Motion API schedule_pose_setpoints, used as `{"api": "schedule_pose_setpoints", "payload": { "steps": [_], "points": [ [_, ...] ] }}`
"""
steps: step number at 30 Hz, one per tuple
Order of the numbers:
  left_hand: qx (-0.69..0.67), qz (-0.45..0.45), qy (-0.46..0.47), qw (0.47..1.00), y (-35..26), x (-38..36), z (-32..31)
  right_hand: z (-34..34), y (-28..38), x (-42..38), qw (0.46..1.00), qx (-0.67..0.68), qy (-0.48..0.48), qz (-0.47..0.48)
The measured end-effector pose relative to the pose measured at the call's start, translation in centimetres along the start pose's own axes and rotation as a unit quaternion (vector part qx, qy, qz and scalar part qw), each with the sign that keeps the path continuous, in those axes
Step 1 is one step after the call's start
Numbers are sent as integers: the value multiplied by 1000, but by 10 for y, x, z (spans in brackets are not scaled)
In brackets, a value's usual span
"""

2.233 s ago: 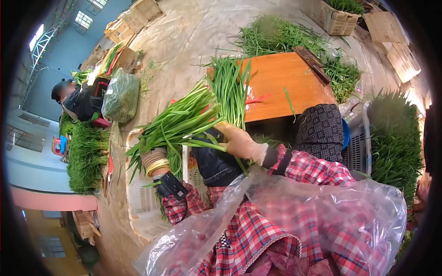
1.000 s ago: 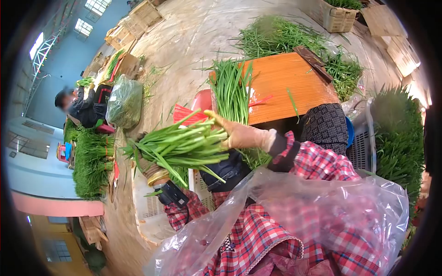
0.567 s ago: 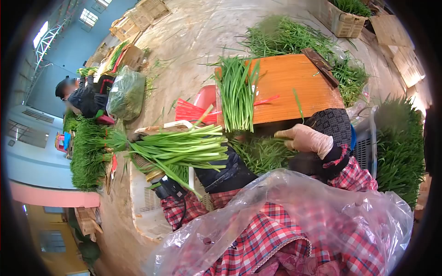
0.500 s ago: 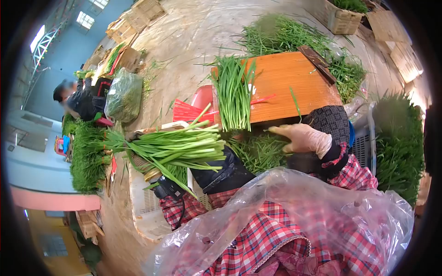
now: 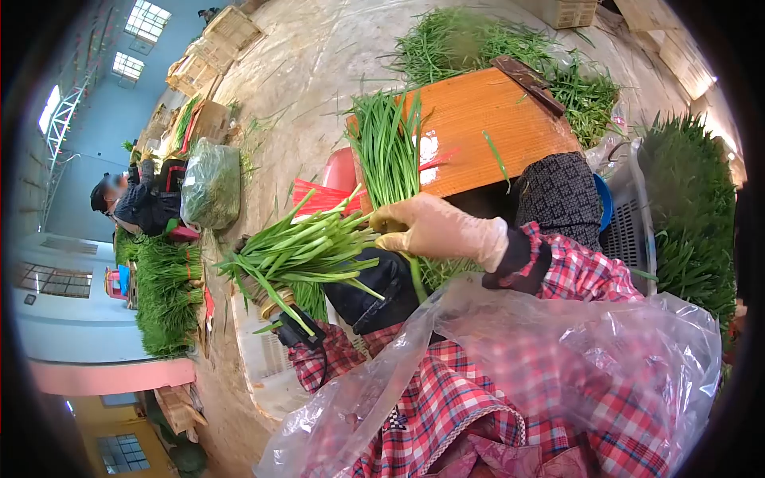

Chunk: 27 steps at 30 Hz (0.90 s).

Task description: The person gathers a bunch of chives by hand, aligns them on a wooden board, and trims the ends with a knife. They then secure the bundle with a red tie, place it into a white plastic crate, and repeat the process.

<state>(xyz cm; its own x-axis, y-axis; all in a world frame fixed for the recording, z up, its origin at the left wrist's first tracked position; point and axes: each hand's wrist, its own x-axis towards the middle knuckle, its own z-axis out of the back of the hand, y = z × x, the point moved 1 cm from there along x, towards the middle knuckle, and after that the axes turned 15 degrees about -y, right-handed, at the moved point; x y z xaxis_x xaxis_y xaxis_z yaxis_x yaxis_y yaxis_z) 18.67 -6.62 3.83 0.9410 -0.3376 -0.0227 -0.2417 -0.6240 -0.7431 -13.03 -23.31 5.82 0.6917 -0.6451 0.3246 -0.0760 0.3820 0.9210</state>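
My right hand [image 5: 438, 231], in a pale glove, has its fingers and thumb pinched together beside the stem ends of a green bunch; a green leaf hangs below them. That loose bunch of long green leaves [image 5: 307, 251] lies across my left hand [image 5: 253, 279], whose gloved fingers are wrapped round it and mostly hidden under the leaves. Just above, another bunch of green leaves [image 5: 386, 147] rests on the left end of an orange wooden board [image 5: 486, 119]. Red strips [image 5: 319, 199] lie beside that bunch.
Cut greens [image 5: 470, 44] are heaped behind the board. A crate [image 5: 637, 215] stands at the right by tall greens [image 5: 689, 223]. Clear plastic [image 5: 621, 358] covers my lap. At the left are a white basket [image 5: 267, 366], stacked greens [image 5: 163, 295], a filled bag [image 5: 211, 183] and a person [image 5: 139, 199].
My right hand has moved left from the board's front edge to the held bunch, and its fingers have closed. The held leaves have shifted and spread. The view has turned slightly.
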Motion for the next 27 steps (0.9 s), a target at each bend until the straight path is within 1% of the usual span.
{"api": "schedule_pose_setpoints", "payload": {
  "steps": [1,4,5,6,8,9,10,11,12,14,15,16,17,18,19,21,22,23,24,25,26,27],
  "points": [
    [-5,4,-3,1000,0,0,-1,-5,2,3,1000,16,-14,10],
    [-24,21,-11,999,1,0,-2,3,9,4,992,25,65,-106],
    [-30,28,-13,999,1,-1,-3,2,-3,2,999,-14,39,27],
    [-33,27,-10,999,0,-1,-4,6,-14,-2,998,-15,63,7],
    [-20,9,12,1000,-3,-1,-3,29,-29,-11,991,-68,112,-20],
    [-11,-5,27,1000,-6,0,-2,38,-54,-19,970,-175,164,-32],
    [-2,-23,40,999,-11,3,-1,45,-89,-28,935,-281,213,-39],
    [-24,-26,16,999,-10,22,14,60,-127,-48,881,-418,220,-37],
    [-40,-8,73,996,-15,24,16,72,-151,-64,809,-546,216,-33],
    [-71,30,192,978,-20,25,14,88,-135,-57,828,-496,253,-67],
    [-34,-9,24,999,-21,-1,-25,84,-106,-47,833,-508,212,-48],
    [-26,13,58,998,-22,-13,-46,83,-70,-34,851,-490,183,-46],
    [-19,36,95,995,-23,-20,-62,81,-44,-18,867,-468,171,-9],
    [-12,59,133,989,-18,-27,-79,81,-13,0,911,-385,151,-8],
    [-64,99,143,983,-8,-37,-97,80,15,18,946,-297,130,-7],
    [-10,148,235,960,7,-58,-132,71,53,45,983,-146,66,95],
    [18,173,283,943,13,-69,-147,64,61,59,972,-161,64,161],
    [72,165,312,933,19,-80,-160,58,69,73,956,-178,62,225],
    [126,156,341,918,24,-90,-171,55,82,86,962,-158,106,196],
    [230,107,308,917,28,-98,-175,52,94,97,967,-115,129,187],
    [214,87,341,911,51,-88,-169,47,89,110,972,-19,155,177],
    [215,84,349,908,52,-101,-183,45,82,121,981,24,171,86]
  ]
}}
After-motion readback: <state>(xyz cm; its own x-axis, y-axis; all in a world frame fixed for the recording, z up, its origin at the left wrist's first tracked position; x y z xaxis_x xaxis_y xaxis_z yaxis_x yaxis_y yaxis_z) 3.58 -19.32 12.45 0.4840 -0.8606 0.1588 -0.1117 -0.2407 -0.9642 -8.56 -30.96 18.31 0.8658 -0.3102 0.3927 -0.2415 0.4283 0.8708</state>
